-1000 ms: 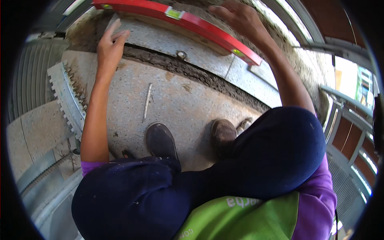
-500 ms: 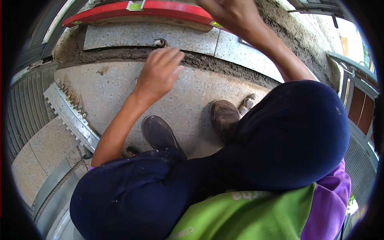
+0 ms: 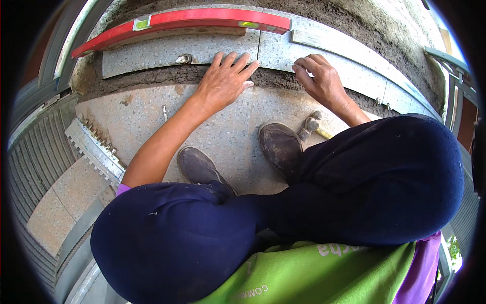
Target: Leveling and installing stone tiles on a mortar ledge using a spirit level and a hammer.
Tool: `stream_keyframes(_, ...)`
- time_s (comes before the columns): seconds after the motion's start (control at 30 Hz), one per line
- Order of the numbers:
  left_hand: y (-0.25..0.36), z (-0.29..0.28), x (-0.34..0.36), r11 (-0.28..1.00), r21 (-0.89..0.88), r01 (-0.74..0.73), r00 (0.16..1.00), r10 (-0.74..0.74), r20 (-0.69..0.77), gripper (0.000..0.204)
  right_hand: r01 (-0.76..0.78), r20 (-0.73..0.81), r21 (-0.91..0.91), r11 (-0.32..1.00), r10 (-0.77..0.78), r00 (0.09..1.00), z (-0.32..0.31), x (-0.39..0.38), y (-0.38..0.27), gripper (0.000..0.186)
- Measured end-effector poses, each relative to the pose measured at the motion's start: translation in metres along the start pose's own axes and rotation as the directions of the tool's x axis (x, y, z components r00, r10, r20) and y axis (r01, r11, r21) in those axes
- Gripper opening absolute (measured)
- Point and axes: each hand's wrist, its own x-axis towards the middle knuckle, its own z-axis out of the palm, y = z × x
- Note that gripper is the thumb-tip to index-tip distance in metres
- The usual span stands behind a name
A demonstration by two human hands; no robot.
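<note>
glossy spirit level (image 3: 197, 19), rough wooden strip (image 3: 202, 31), smooth speckled tiles (image 3: 147, 57), crumbly rough mortar (image 3: 147, 79), matt cloth trousers (image 3: 167, 233).

Building site, floor-tiling area by the look of it. Evidence: row of speckled pale-grey rectangular tiles (image 3: 152, 57) beside a rough dark-grey mortar strip (image 3: 147, 79), bare and lumpy. Long red bar-shaped spirit level with green vials (image 3: 197, 18) lies along a brown wooden batten (image 3: 192, 32). Toothed silver metal strip (image 3: 95, 150), clumps on one edge. Dirty metal-headed hammer with yellowish handle (image 3: 309, 124) on the floor. Grey metal railing (image 3: 448, 55) at right. Indoors or outdoors: can't tell.
</note>
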Motion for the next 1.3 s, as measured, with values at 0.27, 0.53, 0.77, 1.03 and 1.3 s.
stream_keyframes(0.27, 0.008, -0.001, 0.001, 0.997, -0.003, 0.079, 0.995, -0.078, 0.063, 0.057, -0.029, -0.025, -0.286, 0.958, 0.023, 0.999, -0.015, 0.011, 0.06, 0.025)
stream_keyframes(0.53, 0.014, 0.0, 0.002, 0.995, 0.002, 0.095, 0.993, -0.095, 0.07, 0.057, -0.102, 0.052, -0.415, 0.904, 0.135, 0.99, -0.031, 0.003, 0.126, 0.05)
stream_keyframes(0.77, 0.015, 0.002, 0.0, 0.995, -0.001, 0.095, 0.995, -0.095, 0.016, 0.058, -0.095, 0.069, -0.34, 0.936, 0.126, 0.99, -0.029, 0.007, 0.127, 0.042)
stream_keyframes(1.03, 0.017, -0.004, 0.001, 0.994, 0.0, 0.109, 0.992, -0.109, 0.055, 0.061, -0.083, 0.045, -0.325, 0.942, 0.103, 0.994, -0.031, 0.026, 0.131, 0.041)
stream_keyframes(1.3, 0.022, -0.019, -0.012, 0.986, -0.095, 0.135, 0.989, -0.128, 0.07, 0.065, 0.194, 0.057, -0.242, 0.951, -0.185, 0.981, -0.012, 0.094, 0.107, 0.038)
